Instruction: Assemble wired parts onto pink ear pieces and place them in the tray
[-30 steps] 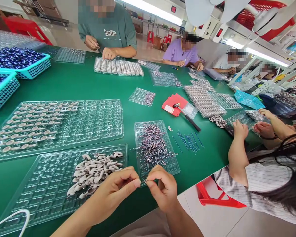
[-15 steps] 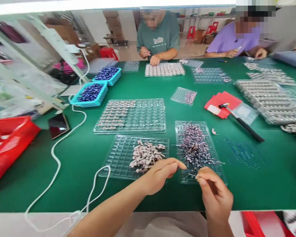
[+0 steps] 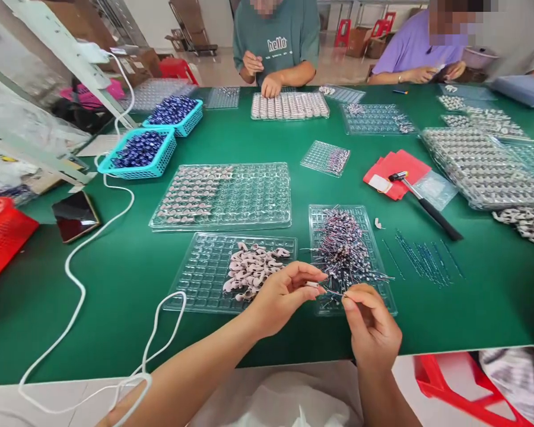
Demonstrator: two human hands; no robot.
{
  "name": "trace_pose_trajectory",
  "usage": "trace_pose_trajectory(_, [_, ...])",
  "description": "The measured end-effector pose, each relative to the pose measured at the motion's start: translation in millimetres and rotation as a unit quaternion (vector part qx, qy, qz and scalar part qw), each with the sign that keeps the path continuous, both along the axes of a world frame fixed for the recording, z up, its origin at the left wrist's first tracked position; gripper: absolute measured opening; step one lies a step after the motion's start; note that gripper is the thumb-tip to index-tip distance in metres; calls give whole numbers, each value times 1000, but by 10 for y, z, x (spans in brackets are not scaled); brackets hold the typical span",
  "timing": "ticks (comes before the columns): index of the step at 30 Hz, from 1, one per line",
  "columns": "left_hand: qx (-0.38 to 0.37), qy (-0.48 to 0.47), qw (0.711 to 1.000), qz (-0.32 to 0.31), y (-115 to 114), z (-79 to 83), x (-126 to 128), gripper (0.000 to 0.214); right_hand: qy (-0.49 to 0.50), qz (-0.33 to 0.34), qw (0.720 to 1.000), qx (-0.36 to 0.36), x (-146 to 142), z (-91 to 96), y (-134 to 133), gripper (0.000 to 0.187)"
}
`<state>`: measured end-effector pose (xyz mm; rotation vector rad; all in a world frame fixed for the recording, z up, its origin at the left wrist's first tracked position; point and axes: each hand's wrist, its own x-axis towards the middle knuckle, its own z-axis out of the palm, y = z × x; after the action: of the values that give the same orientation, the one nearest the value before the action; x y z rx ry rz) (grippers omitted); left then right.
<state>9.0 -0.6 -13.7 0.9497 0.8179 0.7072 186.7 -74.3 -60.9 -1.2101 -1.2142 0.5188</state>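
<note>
My left hand (image 3: 280,296) is pinched around one end of a small part with thin wires (image 3: 333,292); a short white bit shows at the fingertips. My right hand (image 3: 374,326) pinches the other end of the wire between thumb and forefinger. Just beyond both hands, a heap of similar wired parts (image 3: 345,243) lies in a clear plastic tray (image 3: 374,237). Beside the left hand, curved pale pink pieces (image 3: 251,267) are piled on another clear tray (image 3: 196,273). What the left fingers cover is hidden.
Behind sits a partly filled clear tray (image 3: 258,196). Blue baskets (image 3: 160,157) hold dark blue pieces. A hammer (image 3: 436,213) rests by red packets (image 3: 396,169); loose thin wires (image 3: 422,258) lie nearby. A white cable (image 3: 82,284) and phone (image 3: 75,216) are at left. Two co-workers sit opposite.
The left hand has gone from an outstretched forefinger to a pinch on the wired part. The right hand keeps its pinch. The camera view has shifted slightly.
</note>
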Motion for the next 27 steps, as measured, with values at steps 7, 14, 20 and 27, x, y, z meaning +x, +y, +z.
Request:
trace_pose_trajectory(7, [90, 62, 994, 3, -6, 16, 0, 1, -38, 13, 999, 5, -47, 54, 19, 23])
trace_pose_trajectory(14, [118, 60, 991, 17, -6, -38, 4, 5, -57, 19, 998, 5, -49, 78, 31, 26])
trace_pose_trajectory(20, [111, 65, 992, 4, -3, -19, -2, 5, -63, 12, 998, -12, -54, 99, 23, 26])
trace_pose_trajectory(27, [94, 89, 992, -4, -1, 27, -2, 9, -62, 17, 998, -1, -55, 111, 32, 27])
